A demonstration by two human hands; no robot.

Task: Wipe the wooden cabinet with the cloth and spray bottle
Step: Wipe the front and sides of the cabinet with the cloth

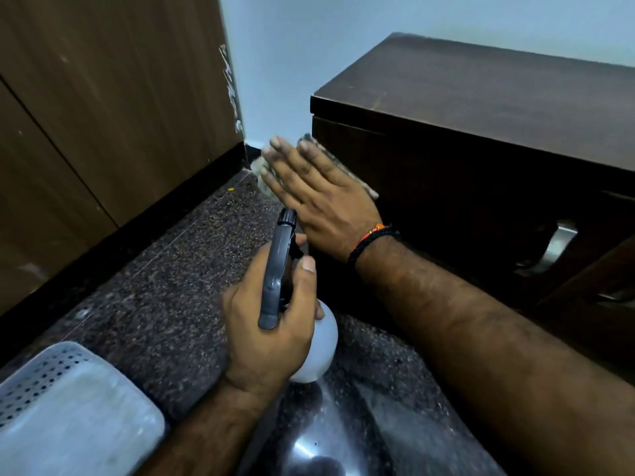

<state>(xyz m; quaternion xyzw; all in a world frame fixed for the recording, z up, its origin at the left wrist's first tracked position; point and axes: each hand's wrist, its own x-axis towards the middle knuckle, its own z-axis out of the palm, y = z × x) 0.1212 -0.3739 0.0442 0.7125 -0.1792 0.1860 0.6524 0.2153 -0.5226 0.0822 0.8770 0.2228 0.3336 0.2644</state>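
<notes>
Cloth (369,190) lies flat between the right hand (319,190) and the dark side panel of the cabinet (481,108), only its grey edges showing past the straight, spread fingers that press it to the wood near the panel's upper far corner, just under the overhanging top. The left hand (271,324) grips the spray bottle (316,345) by its neck, fingers curled round it and the thumb up beside the black trigger head, nozzle aimed forward toward the right hand and held above the floor (165,297). The likeliest slip, judging from this, is a squeeze of the trigger now: the spray would wet the back of the right hand and wrist rather than the wood. The cloth is held by pressure alone, so a lighter palm or a fast stroke could let it slide out and drop to the floor. The top's lip sits close above the fingertips and could catch the knuckles on an upward pass. Room is tight at the far end, where the cabinet nears the wall (281,80) and the wooden panel (103,115) on the left closes the corner; downward and toward the person the side panel is open. A white perforated basket (44,372) sits at the near left, well apart from both hands.
</notes>
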